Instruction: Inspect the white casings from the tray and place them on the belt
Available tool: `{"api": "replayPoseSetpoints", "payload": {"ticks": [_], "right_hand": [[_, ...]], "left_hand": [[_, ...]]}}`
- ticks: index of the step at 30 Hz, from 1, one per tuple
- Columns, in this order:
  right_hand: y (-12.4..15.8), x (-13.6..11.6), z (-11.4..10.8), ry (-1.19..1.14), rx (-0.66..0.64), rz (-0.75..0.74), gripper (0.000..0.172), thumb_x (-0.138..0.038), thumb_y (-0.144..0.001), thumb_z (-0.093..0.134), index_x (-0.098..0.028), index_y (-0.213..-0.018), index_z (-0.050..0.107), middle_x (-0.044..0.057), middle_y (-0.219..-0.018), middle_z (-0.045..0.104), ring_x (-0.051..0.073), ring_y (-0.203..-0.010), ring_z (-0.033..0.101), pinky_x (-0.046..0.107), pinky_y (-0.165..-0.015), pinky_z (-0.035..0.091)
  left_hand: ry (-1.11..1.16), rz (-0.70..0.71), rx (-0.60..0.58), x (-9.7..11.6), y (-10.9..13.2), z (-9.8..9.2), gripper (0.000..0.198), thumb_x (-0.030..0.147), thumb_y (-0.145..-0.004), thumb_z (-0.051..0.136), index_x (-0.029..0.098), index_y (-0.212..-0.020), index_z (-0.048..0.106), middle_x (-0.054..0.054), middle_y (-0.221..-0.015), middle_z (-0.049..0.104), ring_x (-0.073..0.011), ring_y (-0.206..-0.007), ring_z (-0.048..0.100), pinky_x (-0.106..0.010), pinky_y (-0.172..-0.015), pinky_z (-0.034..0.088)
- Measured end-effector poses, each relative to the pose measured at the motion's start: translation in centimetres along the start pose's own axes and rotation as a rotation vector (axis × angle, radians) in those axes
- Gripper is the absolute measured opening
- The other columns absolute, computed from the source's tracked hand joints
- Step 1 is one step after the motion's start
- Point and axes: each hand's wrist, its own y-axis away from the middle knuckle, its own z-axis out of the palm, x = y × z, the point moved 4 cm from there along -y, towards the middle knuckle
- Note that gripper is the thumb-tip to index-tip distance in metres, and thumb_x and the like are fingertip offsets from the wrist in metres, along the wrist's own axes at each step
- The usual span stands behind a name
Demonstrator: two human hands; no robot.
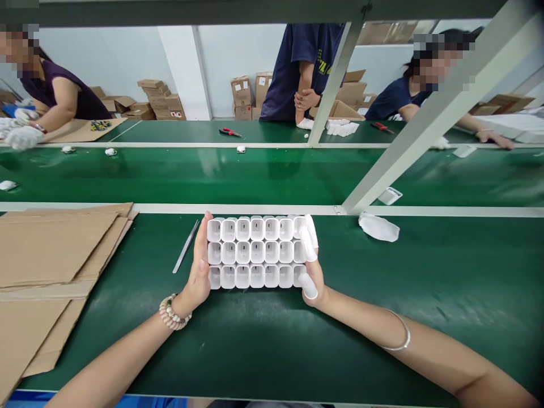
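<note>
Between my two hands is a block of small white plastic cases (257,252), set in three rows with their hollow ends facing me. My left hand (201,258) presses flat along the block's left side. On the right side, my right hand (312,266) grips the end cases, with white finger cots over several fingertips and the thumb. Metal tweezers (186,247) lie on the green bench just left of my left hand. Whether the block rests on the bench or is lifted slightly, I cannot tell.
Flattened cardboard sheets (55,249) cover the left of the bench. A white glove-like piece (379,226) lies to the right, near a slanted metal post (408,136). Beyond runs a green conveyor belt (191,175) carrying small white parts. Co-workers stand or sit across it, near red-handled pliers (230,132).
</note>
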Motion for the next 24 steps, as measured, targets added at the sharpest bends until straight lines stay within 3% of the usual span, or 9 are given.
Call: {"api": "replayPoseSetpoints", "payload": {"ticks": [8, 13, 19, 24], "right_hand": [[0.17, 0.28, -0.14, 0.066, -0.015, 0.055, 0.073, -0.065, -0.090, 0.034, -0.028, -0.152, 0.024, 0.003, -0.159, 0.022, 0.033, -0.149, 0.008, 0.053, -0.121, 0.015], [0.06, 0.20, -0.05, 0.017, -0.024, 0.065, 0.069, -0.061, -0.092, 0.036, -0.032, -0.152, 0.020, 0.001, -0.160, 0.020, 0.032, -0.149, 0.008, 0.053, -0.121, 0.017], [0.19, 0.58, -0.05, 0.034, -0.020, 0.119, 0.069, -0.067, -0.088, 0.035, -0.041, -0.151, 0.020, -0.005, -0.158, 0.023, 0.029, -0.150, 0.007, 0.052, -0.121, 0.019], [0.08, 0.31, -0.04, -0.009, -0.010, 0.097, 0.067, -0.062, -0.091, 0.037, -0.036, -0.152, 0.021, 0.000, -0.159, 0.024, 0.029, -0.149, 0.008, 0.054, -0.121, 0.018]], "left_hand": [[0.013, -0.007, 0.022, -0.21, 0.03, -0.06, 0.067, 0.067, -0.091, 0.032, 0.038, -0.151, 0.021, 0.007, -0.162, 0.012, -0.0274, -0.150, 0.004, -0.047, -0.124, 0.013], [0.022, -0.034, 0.025, -0.44, 0.01, -0.08, 0.069, 0.069, -0.090, 0.031, 0.037, -0.151, 0.021, 0.005, -0.163, 0.012, -0.0281, -0.150, 0.005, -0.048, -0.123, 0.014], [0.017, -0.044, 0.023, -0.50, 0.03, -0.06, 0.070, 0.070, -0.090, 0.031, 0.037, -0.152, 0.021, 0.005, -0.163, 0.012, -0.0283, -0.150, 0.006, -0.048, -0.123, 0.015], [0.013, -0.056, 0.019, -0.60, 0.04, -0.05, 0.071, 0.070, -0.090, 0.030, 0.037, -0.152, 0.021, 0.005, -0.163, 0.011, -0.0277, -0.150, 0.006, -0.047, -0.123, 0.014]]}}
